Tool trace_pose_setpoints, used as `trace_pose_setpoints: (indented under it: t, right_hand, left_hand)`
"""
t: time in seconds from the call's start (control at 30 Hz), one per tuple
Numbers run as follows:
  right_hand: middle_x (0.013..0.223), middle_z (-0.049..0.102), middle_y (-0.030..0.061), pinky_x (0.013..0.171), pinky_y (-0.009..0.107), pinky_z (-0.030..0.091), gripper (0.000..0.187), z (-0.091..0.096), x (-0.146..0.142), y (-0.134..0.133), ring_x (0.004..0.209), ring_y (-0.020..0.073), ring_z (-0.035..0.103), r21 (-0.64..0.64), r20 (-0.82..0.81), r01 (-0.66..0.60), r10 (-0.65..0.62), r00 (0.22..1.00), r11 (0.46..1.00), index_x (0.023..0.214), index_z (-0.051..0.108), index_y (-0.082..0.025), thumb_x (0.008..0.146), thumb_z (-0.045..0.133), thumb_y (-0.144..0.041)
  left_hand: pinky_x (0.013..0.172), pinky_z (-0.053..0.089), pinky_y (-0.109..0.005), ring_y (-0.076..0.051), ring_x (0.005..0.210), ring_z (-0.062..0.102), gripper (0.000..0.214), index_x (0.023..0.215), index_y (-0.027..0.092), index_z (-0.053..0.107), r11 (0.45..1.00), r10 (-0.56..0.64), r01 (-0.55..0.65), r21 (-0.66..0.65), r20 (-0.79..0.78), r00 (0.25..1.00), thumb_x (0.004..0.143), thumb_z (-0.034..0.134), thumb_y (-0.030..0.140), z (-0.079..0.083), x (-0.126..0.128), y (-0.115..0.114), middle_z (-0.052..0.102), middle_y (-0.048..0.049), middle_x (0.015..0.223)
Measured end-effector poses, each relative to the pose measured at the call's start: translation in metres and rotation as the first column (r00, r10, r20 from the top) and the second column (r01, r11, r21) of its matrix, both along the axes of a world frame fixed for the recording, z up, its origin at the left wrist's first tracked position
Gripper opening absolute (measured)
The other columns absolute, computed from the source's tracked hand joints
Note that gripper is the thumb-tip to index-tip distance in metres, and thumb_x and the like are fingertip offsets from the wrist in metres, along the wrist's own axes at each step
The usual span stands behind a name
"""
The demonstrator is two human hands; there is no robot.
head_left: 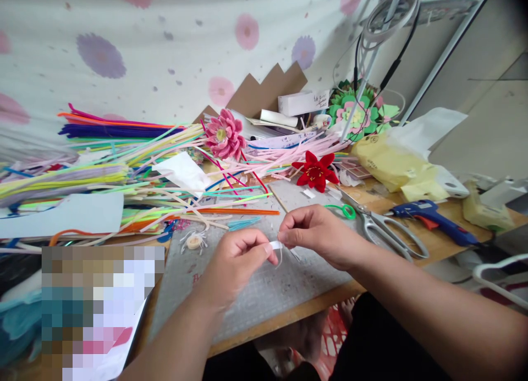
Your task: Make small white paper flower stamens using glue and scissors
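Note:
Over the grey cutting mat [247, 320], my left hand [241, 260] pinches a small white strip [275, 246] between thumb and forefinger. Closed at the other end of the strip is my right hand [311, 232], its fingertips pressed together. A thin pale strand hangs down below the strip; its kind is too small to make out. On the mat to the left lies a small cream bundle [193, 241] with white curled ends. A green coiled pipe cleaner [347, 211] and grey-handled scissors [381, 230] are just beyond my right hand.
Many coloured pipe cleaners [94, 175] heap up at the left and back. A pink flower [225, 133] and a red flower [315, 171] stand behind the mat. A blue glue gun [433, 216] and yellow packaging [391, 158] lie at the right.

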State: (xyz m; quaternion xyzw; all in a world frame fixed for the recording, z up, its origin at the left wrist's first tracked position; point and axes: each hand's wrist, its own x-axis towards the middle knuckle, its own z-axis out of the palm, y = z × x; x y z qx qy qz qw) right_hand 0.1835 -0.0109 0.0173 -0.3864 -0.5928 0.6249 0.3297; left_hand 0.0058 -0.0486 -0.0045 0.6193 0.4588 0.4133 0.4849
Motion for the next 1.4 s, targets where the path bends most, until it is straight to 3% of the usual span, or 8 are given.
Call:
trace_pose_setpoints:
  t: [0.33, 0.53, 0.7, 1.1, 1.4]
  right_hand:
    - [0.053, 0.057, -0.0044, 0.053, 0.022, 0.037, 0.013, 0.0, 0.005, -0.001, 0.051, 0.007, 0.045, -0.03, -0.035, -0.046, 0.045, 0.998, 0.999, 0.06, 0.065, -0.015, 0.065, 0.075, -0.023]
    - [0.066, 0.069, 0.0033, 0.062, 0.024, 0.048, 0.016, -0.001, 0.011, 0.001, 0.06, 0.011, 0.061, -0.171, -0.221, -0.2, 0.16, 0.962, 0.965, 0.072, 0.073, -0.012, 0.071, 0.071, -0.028]
    - [0.068, 0.07, 0.0017, 0.062, 0.021, 0.049, 0.014, -0.007, 0.012, 0.0, 0.06, 0.0083, 0.062, -0.169, -0.288, -0.242, 0.187, 0.939, 0.955, 0.078, 0.074, -0.013, 0.071, 0.075, -0.025]
    - [0.065, 0.068, -0.0009, 0.061, 0.022, 0.044, 0.013, -0.005, 0.007, -0.002, 0.062, 0.0086, 0.058, -0.083, -0.183, -0.156, 0.139, 0.973, 0.984, 0.073, 0.07, -0.013, 0.066, 0.078, -0.02]
    - [0.062, 0.065, -0.0017, 0.057, 0.022, 0.04, 0.022, -0.003, 0.003, -0.005, 0.057, 0.008, 0.053, 0.005, -0.002, -0.053, 0.053, 0.999, 0.999, 0.07, 0.068, -0.013, 0.061, 0.08, -0.028]
  left_hand:
    - [0.067, 0.039, -0.031, -0.019, 0.066, 0.056, 0.021, 0.063, 0.02, 0.067, 1.0, -0.028, 0.028, 0.01, -0.028, 0.999, 0.08, 0.056, 0.025, 0.0, 0.001, 0.001, 0.064, -0.0024, 0.063]
    - [0.07, 0.04, -0.03, -0.018, 0.067, 0.057, 0.02, 0.062, 0.021, 0.068, 0.997, -0.062, 0.067, -0.032, 0.142, 0.988, 0.079, 0.059, 0.023, 0.002, 0.0, 0.0, 0.066, -0.0021, 0.065]
    - [0.069, 0.041, -0.028, -0.015, 0.066, 0.057, 0.02, 0.062, 0.021, 0.068, 0.994, -0.083, 0.096, -0.051, 0.211, 0.974, 0.079, 0.059, 0.021, 0.004, 0.001, 0.0, 0.066, -0.0004, 0.063]
    - [0.068, 0.04, -0.027, -0.015, 0.068, 0.057, 0.02, 0.066, 0.02, 0.066, 0.996, -0.019, 0.027, 0.08, -0.091, 0.996, 0.083, 0.055, 0.024, -0.001, 0.0, 0.001, 0.065, 0.0009, 0.066]
    - [0.067, 0.042, -0.028, -0.015, 0.068, 0.057, 0.019, 0.067, 0.017, 0.063, 0.98, 0.04, 0.005, 0.201, -0.223, 0.974, 0.083, 0.054, 0.023, -0.001, 0.002, 0.0, 0.063, 0.0004, 0.068]
